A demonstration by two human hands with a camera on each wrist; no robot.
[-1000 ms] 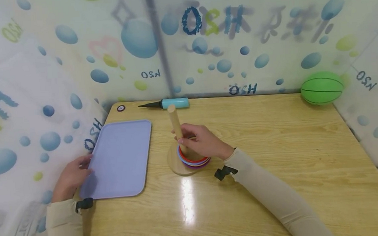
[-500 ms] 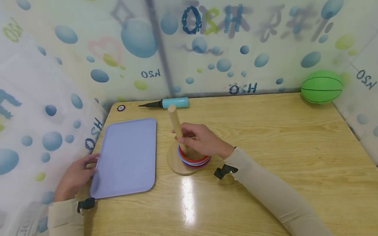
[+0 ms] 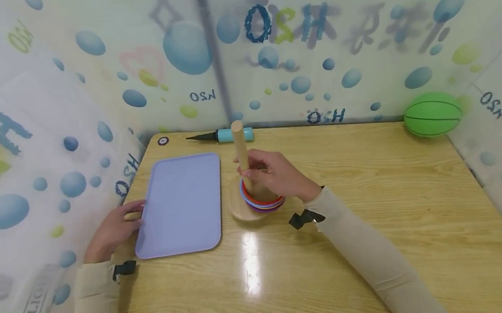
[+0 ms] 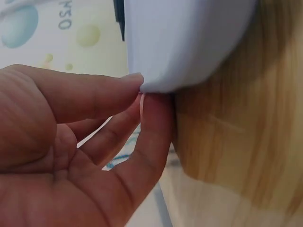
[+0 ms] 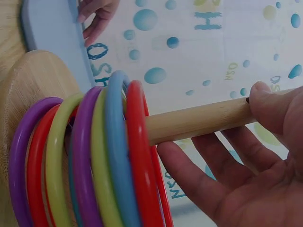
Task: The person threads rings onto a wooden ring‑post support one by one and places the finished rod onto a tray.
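In the head view, my left hand (image 3: pixel 115 228) pinches the left edge of a light purple tray (image 3: pixel 181 206), thumb on top of the rim and forefinger beneath it in the left wrist view. To the right of the tray is a ring toss stand with an upright wooden peg (image 3: pixel 240 147) and a round wooden base (image 3: pixel 237 209). My right hand (image 3: pixel 279 174) grips that peg between thumb and fingers, above the rings. Several coloured rings lie stacked round the peg, a red ring (image 5: pixel 137 156) topmost, with blue, green and purple ones below.
A blue hand pump (image 3: pixel 235 135) with a black nozzle lies at the table's back edge. The green ball (image 3: pixel 432 114) sits in the back right corner, and a small round sticker (image 3: pixel 163 141) marks the back left. Printed fabric walls (image 3: pixel 315 73) enclose the table (image 3: pixel 368 181).
The tray has slid right toward the stand, with my left hand following at its edge. My right hand and the ring toss stand have shifted slightly away from me in the last half second.
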